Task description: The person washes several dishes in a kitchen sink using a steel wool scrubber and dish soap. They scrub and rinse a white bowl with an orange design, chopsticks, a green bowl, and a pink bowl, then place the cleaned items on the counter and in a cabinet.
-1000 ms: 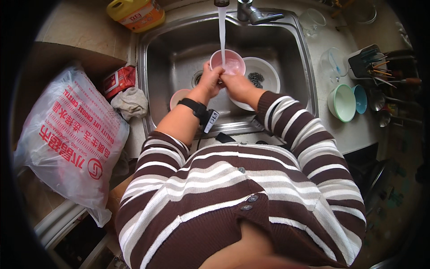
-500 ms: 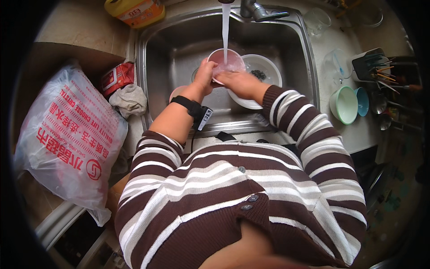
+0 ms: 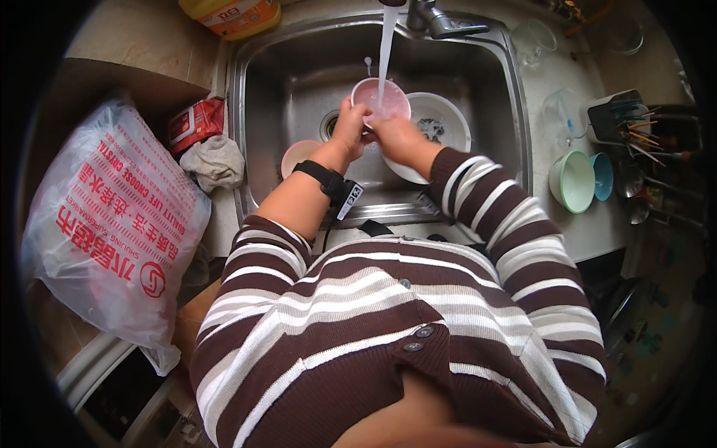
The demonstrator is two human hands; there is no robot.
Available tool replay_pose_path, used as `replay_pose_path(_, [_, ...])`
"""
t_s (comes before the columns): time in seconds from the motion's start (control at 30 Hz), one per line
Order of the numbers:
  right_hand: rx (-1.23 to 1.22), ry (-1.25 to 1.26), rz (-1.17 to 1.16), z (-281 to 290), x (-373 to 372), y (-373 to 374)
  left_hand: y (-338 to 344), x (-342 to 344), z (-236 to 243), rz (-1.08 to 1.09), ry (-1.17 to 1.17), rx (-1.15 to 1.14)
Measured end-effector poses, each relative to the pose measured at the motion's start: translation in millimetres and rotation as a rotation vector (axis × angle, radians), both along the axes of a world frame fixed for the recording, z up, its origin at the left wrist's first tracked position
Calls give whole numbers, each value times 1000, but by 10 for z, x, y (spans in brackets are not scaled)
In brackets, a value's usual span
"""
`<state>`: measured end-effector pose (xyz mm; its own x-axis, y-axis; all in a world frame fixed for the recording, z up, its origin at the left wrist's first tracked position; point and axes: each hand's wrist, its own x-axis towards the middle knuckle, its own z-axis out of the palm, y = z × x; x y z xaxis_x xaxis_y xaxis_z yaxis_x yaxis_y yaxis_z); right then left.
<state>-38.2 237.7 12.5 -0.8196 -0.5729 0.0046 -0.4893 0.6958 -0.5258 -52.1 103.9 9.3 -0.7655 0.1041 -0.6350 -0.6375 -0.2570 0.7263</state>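
A pink bowl [image 3: 388, 95] is held up under the water running from the tap [image 3: 441, 27], over the steel sink [image 3: 299, 60]. My left hand [image 3: 351, 128] grips its left side and my right hand [image 3: 397, 137] closes on its near rim. The stream lands inside the bowl. Behind and to the right, a larger white bowl [image 3: 457, 134] rests in the sink with water and dark bits in it, partly hidden by my right hand. Another pinkish bowl [image 3: 293, 158] sits by the sink's left wall, half covered by my left forearm.
Left of the sink lie a red packet [image 3: 196, 125], a grey cloth [image 3: 214, 163] and a full plastic bag [image 3: 112, 231]. A yellow jug [image 3: 231, 16] stands at the back left. On the right counter are a green bowl [image 3: 573, 183], a blue bowl [image 3: 602, 177] and a utensil holder [image 3: 609, 112].
My right hand has drawn back from inside the pink bowl to its near rim, fingers now curled. The bowl stays under the stream, and my left hand still holds it.
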Motion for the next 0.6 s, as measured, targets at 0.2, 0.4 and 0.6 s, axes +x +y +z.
replay_pose_path(0.2, [418,37,191,115,-84,245,-97,-65,39,-64,-178,137])
replay_pose_path(0.4, [-177,-469,116,329,-410,470,-182,-199,33,-174,-262,491])
replay_pose_path(0.6, [-1010,-1240,-455,550,-446,158,-83,-154,19,67,-121,702])
